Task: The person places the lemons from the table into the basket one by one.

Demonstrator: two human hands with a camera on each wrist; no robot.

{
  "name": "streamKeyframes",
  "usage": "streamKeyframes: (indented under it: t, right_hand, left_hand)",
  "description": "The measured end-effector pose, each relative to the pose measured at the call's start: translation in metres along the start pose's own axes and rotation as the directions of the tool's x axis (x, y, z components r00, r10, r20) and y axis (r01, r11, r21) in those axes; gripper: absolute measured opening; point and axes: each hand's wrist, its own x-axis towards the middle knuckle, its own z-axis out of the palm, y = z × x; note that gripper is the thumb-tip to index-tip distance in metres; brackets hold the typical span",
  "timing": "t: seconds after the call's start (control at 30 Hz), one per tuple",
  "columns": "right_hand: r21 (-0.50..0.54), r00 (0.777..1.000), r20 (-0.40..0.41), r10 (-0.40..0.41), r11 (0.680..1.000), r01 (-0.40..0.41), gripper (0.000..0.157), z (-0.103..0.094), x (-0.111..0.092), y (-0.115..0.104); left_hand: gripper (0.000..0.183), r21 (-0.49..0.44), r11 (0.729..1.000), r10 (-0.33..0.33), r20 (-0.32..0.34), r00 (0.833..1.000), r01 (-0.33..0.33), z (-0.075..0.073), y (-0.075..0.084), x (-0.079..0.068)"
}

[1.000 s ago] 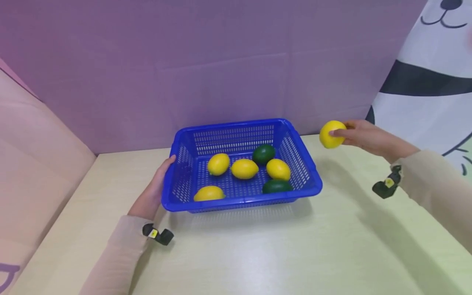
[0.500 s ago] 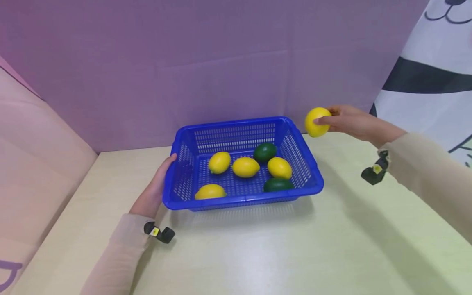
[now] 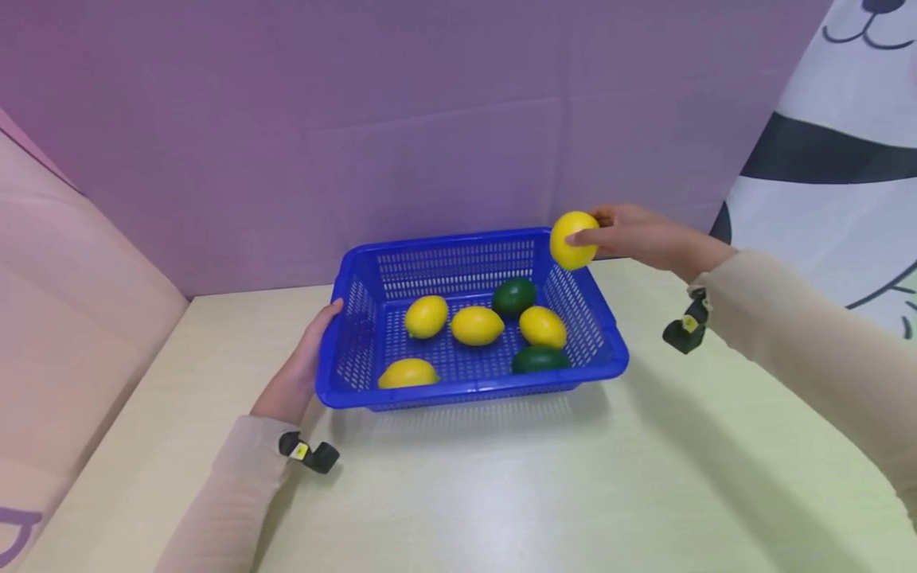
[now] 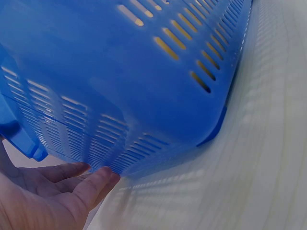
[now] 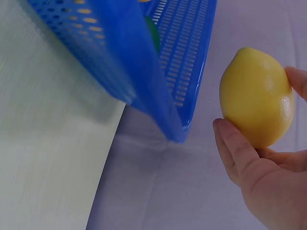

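Observation:
A lemon (image 3: 572,240) is pinched between the thumb and fingers of my right hand (image 3: 634,236), above the back right corner of a blue plastic basket (image 3: 473,390). The right wrist view shows the held lemon (image 5: 257,97) apart from the basket's rim. My left hand (image 3: 304,362) holds the basket's left side, its thumb over the rim. In the left wrist view, its fingers (image 4: 91,184) lie against the slotted outer wall. Inside the basket lie several lemons, one (image 3: 476,325) near the middle, and two dark green fruits, one (image 3: 513,297) behind and one (image 3: 540,359) in front, partly hidden by the rim.
The basket stands on a pale wooden table (image 3: 458,493), near its back edge. A purple cloth (image 3: 444,119) hangs behind it. Pale cloth (image 3: 72,318) borders the left, and a printed cloth (image 3: 838,199) hangs at the right.
My right hand has carried the lemon leftward, from beside the basket to over its back right corner. The left hand and the basket have stayed in place.

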Motion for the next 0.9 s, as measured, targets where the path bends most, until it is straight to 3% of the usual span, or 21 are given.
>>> streamKeyframes:
  t: [0.53, 0.9]
  right_hand:
    - [0.062, 0.998, 0.028, -0.063, 0.996, 0.061, 0.069, 0.026, 0.026, -0.018]
    - [0.062, 0.992, 0.088, -0.086, 0.995, 0.080, 0.064, 0.051, 0.041, -0.023]
  left_hand:
    - [0.070, 0.028, 1.000, 0.004, -0.014, 1.000, -0.004, -0.001, -0.001, 0.000]
    - [0.069, -0.017, 1.000, 0.022, 0.021, 1.000, -0.021, 0.001, -0.002, 0.004]
